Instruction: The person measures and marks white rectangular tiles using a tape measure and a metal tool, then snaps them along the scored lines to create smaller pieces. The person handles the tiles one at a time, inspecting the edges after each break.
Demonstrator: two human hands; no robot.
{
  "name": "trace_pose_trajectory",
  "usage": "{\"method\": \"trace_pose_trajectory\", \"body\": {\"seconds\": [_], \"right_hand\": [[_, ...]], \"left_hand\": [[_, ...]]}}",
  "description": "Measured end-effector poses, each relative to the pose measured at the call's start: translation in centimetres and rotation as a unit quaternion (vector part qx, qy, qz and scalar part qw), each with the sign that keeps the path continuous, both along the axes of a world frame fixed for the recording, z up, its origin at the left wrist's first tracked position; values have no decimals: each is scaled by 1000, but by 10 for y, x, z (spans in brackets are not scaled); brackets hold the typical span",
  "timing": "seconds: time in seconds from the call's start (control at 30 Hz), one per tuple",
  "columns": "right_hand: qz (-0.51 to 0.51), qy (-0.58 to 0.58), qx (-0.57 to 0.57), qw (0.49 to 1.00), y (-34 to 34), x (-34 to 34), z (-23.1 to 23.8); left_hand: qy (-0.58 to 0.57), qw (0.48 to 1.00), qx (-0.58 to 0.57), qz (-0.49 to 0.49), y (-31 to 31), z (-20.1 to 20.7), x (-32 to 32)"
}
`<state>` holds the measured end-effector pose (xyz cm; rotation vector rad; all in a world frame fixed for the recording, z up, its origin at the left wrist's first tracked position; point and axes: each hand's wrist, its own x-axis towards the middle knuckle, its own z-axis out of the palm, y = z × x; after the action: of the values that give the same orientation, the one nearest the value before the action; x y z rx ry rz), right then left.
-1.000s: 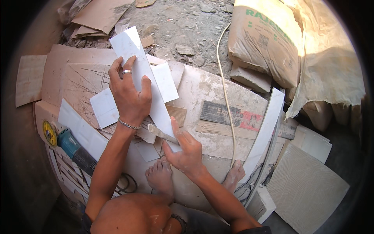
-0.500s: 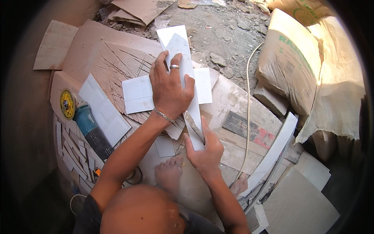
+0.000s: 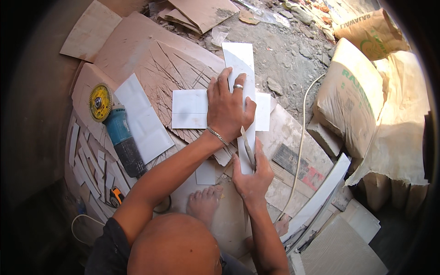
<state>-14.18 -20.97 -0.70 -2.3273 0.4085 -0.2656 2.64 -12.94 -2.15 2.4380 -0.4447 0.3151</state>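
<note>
My left hand [image 3: 229,104] lies palm down on a long white strip [image 3: 242,59], fingers spread, with a ring and a chain bracelet. The strip crosses over a white tile piece [image 3: 189,110] with a faint line on it. At the strip's near end, my right hand [image 3: 253,178] is closed around a slim grey pointed tool [image 3: 249,149]. Its tip points away from me, close to my left thumb. Part of the tool is hidden by my fingers, and its exact kind is not clear.
An angle grinder [image 3: 120,130] with a yellow disc lies at left, beside a white tile [image 3: 143,119] and cut strips [image 3: 87,158]. An orange tape measure [image 3: 116,197] is near my left arm. A cable [image 3: 302,133] and paper sacks [image 3: 350,89] are at right. Rubble [image 3: 286,59] covers the far ground.
The view has shifted, so most of the scene sits farther right in the picture. The pointed tool stands more in line with the strip. Both hands stay at the strip.
</note>
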Motion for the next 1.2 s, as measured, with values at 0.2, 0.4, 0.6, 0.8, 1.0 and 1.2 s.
{"method": "trace_pose_trajectory", "body": {"seconds": [0.2, 0.4, 0.6, 0.8, 1.0, 1.2], "right_hand": [[-1, -10, 51, 999, 2, 4, -1], [-22, -35, 62, 997, -4, 6, 0], [-167, 3, 115, 979, -58, 15, 41], [-190, -22, 70, 979, -115, -1, 23], [-186, 7, 61, 981, -103, -6, -2], [-131, -87, 71, 985, -94, 23, 10]], "left_hand": [[-9, 1000, 16, 1, 4, 1, 0], [46, 996, -71, -18, 19, 7, 3], [38, 965, 163, -203, 76, 31, -5], [155, 933, 184, -268, 75, 54, 33], [128, 921, 225, -291, 59, 70, 37], [-56, 911, 308, -267, 69, 122, 29]]}}
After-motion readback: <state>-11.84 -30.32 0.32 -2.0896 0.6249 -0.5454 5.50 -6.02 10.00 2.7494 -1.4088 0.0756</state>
